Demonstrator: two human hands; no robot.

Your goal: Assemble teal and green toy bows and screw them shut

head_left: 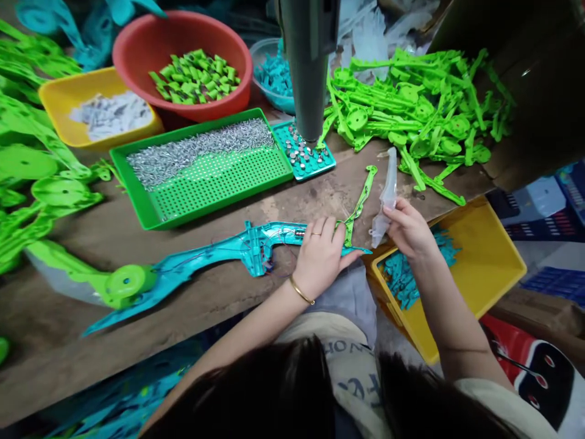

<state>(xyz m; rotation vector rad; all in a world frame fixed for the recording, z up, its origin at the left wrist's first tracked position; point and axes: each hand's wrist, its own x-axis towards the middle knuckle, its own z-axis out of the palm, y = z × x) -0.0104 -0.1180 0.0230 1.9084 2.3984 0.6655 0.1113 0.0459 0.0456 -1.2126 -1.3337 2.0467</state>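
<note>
The blue shell (219, 249) lies open along the front edge of the workbench (329, 174), thin wires (214, 242) already running through it, a green strip (364, 195) leaning out past its right end. The left hand (320, 253) is spread palm-down over that end with bent fingers; whether it clasps or only steadies the shell I cannot tell. The right hand (411, 231) pinches a translucent piece (387, 194) by the front edge, apart from the shell, so judging by what shows, that piece is not yet fitted and nothing closes the shell. A green disc part (130, 285) sits against the shell's left end. Beyond, a green tray (148, 218) holds metal screws (201, 146); at its right corner a small blue tray (326, 169) stands partly behind a dark upright cylinder (311, 79), which blocks some of the view. A red bowl (132, 52) stands toward the back edge, green heaps (406, 103) crowd both sides of the bench, and a yellow bin (493, 268) below the front edge lies under the right forearm.
</note>
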